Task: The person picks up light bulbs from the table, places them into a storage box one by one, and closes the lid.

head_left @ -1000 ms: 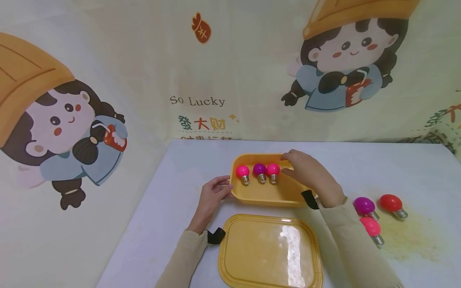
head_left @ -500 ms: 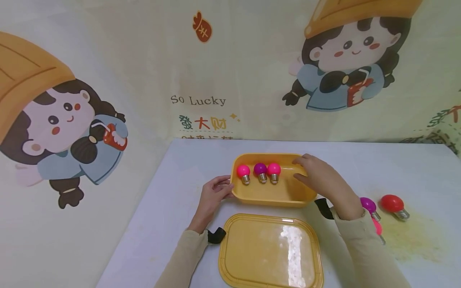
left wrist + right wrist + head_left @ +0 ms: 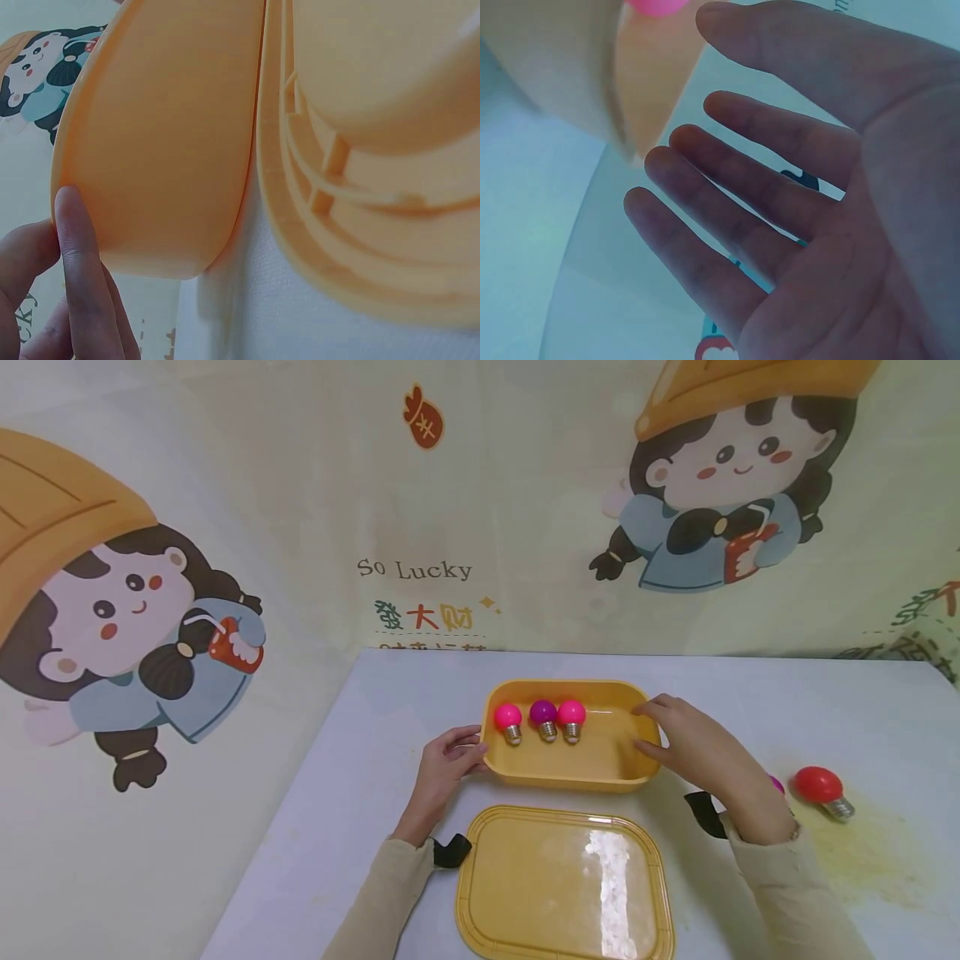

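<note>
A yellow plastic box point(image 3: 615, 768) stands on the table, with two pink bulbs point(image 3: 507, 717) point(image 3: 572, 712) and a purple bulb point(image 3: 543, 712) lying inside toward its left. My left hand point(image 3: 442, 772) pinches the box's left rim; in the left wrist view a finger point(image 3: 79, 255) lies against the outer wall. Over the box's right end is my right hand point(image 3: 701, 747), its fingers spread and holding nothing. The right wrist view shows its bare palm point(image 3: 817, 292) and a bit of a pink bulb point(image 3: 656, 6).
In front of the box lies its yellow lid point(image 3: 540, 885). A red bulb point(image 3: 817, 785) rests on the table at the right. A sliver of another purple bulb point(image 3: 777, 784) shows past my right wrist. A printed cloth point(image 3: 540, 527) hangs behind the table.
My right hand has drawn back to the right, from beside the bulbs to the box's right end. Its arm now covers a pink bulb on the table. My left hand stays put.
</note>
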`<state>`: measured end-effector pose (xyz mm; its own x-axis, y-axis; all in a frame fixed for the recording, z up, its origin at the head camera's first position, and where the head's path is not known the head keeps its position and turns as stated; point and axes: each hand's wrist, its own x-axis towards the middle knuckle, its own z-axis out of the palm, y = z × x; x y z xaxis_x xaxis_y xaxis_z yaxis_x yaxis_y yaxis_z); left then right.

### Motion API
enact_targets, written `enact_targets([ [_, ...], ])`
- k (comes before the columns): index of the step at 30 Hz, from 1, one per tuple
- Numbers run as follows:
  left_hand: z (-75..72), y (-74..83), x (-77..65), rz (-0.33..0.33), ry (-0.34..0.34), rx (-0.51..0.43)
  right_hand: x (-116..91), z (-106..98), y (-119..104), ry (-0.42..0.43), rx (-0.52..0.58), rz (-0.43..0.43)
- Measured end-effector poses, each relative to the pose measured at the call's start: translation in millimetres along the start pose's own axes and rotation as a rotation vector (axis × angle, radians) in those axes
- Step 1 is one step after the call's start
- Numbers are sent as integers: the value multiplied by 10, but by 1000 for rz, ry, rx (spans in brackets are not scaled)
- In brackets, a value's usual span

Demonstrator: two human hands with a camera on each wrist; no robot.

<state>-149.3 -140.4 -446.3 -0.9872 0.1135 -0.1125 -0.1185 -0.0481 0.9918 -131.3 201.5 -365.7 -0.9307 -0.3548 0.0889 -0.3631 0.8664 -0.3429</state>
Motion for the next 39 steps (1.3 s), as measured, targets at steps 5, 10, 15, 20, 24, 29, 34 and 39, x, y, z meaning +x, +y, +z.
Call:
enact_targets([
  [5, 5, -8, 7, -1, 7, 5, -81, 0, 78, 27, -12, -29],
  [10, 10, -8, 15, 6, 6, 5, -176, 3, 152, 21, -18, -15],
  [15, 19, -3, 22, 14, -2, 5, -280, 15, 217, 30, -13, -19],
  [20, 18, -8, 24, 12, 1, 2, -362, 5, 280, 54, -32, -26],
  [24, 19, -8, 22, 6, 4, 2, -433, -10, 336, 67, -60, -24],
  [29, 16, -12, 15, 2, 10, 5, -530, -17, 434, 102, -76, -38],
  [34, 10, -16, 6, 4, 15, 15, -641, -10, 549, 159, -89, -55],
  [39, 10, -15, 7, 9, 13, 3, -715, -18, 625, 63, -96, 32],
])
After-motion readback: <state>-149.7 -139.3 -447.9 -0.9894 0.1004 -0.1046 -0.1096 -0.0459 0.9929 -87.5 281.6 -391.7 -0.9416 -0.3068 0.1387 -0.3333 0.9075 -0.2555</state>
